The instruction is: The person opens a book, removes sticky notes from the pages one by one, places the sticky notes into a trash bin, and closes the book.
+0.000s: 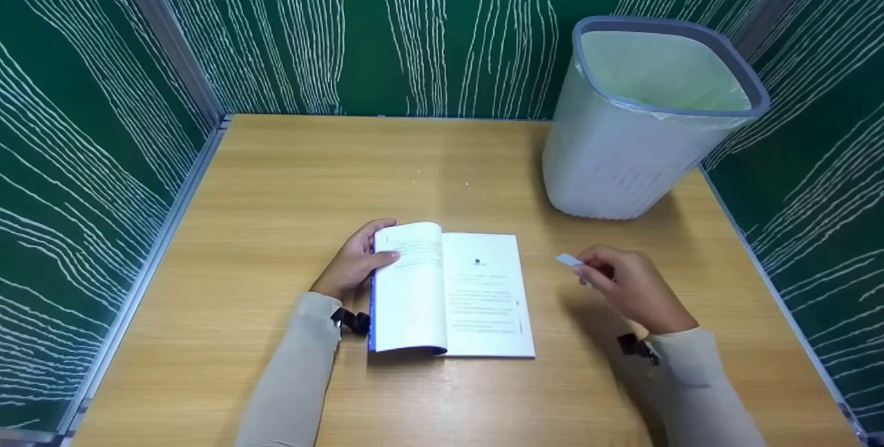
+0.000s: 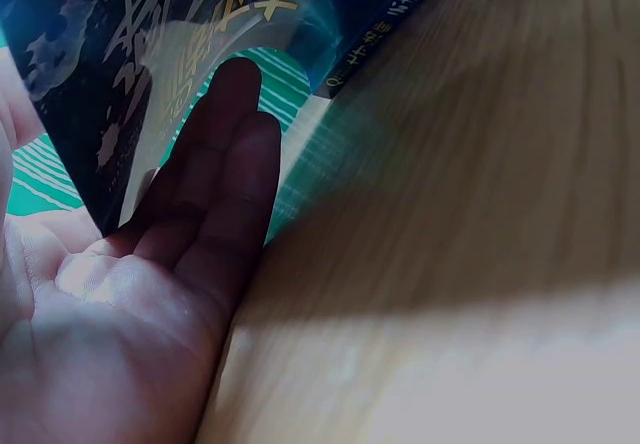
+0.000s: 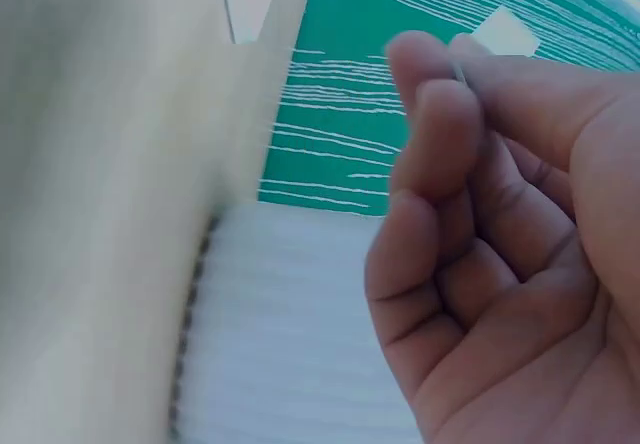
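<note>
An open book (image 1: 483, 295) lies on the table, its left side lifted a little and its pages curving near the spine. My left hand (image 1: 356, 264) holds that left side, the thumb on the page and the other fingers behind the dark blue cover (image 2: 80, 74). To the right of the book, my right hand (image 1: 625, 284) pinches a small pale slip (image 1: 569, 260) between thumb and fingers, above the table. In the right wrist view, a corner of the slip (image 3: 508, 32) shows beyond the fingertips. Whether it is paper or card I cannot tell.
A white bin (image 1: 621, 157) with a grey rim and a pale green liner stands at the back right of the wooden table (image 1: 331, 170). A few tiny white specks (image 1: 467, 184) lie behind the book. Green walls with white lines (image 1: 359, 32) enclose the back and sides.
</note>
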{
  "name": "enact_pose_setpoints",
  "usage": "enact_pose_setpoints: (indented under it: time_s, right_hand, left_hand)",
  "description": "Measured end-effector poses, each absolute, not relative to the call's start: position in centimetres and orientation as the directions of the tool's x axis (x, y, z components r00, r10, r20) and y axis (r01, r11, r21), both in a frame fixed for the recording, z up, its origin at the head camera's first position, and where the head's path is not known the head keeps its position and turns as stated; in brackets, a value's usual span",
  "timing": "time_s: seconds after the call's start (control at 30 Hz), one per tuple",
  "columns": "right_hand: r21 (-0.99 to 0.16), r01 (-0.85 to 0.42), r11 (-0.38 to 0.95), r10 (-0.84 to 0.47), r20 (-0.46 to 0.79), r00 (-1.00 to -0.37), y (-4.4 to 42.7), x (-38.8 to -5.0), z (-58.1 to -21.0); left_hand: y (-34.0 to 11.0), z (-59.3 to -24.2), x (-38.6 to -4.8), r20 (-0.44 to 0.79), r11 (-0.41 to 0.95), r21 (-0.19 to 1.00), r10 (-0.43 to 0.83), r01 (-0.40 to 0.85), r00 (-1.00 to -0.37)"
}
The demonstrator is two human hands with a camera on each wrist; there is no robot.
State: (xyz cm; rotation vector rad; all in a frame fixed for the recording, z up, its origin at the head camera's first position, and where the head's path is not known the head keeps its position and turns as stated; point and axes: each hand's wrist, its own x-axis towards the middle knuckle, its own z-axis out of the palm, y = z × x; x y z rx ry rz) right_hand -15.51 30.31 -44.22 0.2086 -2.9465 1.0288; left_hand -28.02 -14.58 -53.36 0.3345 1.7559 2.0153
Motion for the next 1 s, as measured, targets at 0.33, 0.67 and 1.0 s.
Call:
enact_pose_setpoints:
  time_s: [0.33,0.67,1.0]
  right_hand:
    - [-0.472,-0.287,0.834,-0.141,0.320,-0.937,31.1,-17.3,-40.6]
    - [-0.368,-0.350,0.861,-0.177,0.427,-0.887,31.8,-18.6,-36.1]
    - [-0.374,-0.355,0.857,-0.150,0.479,-0.865,32.1,-19.2,-33.1]
  left_hand:
    - [-14.8,-53.3,-27.9,-0.123,-0.063,0.983,0.471,-0.172,-0.874]
    - [-14.6,-53.5,-28.0,-0.119,-0.071,0.982,0.478,-0.173,-0.870]
    - [-14.6,-53.6,-28.1,-0.097,-0.087,0.984,0.483,-0.158,-0.870]
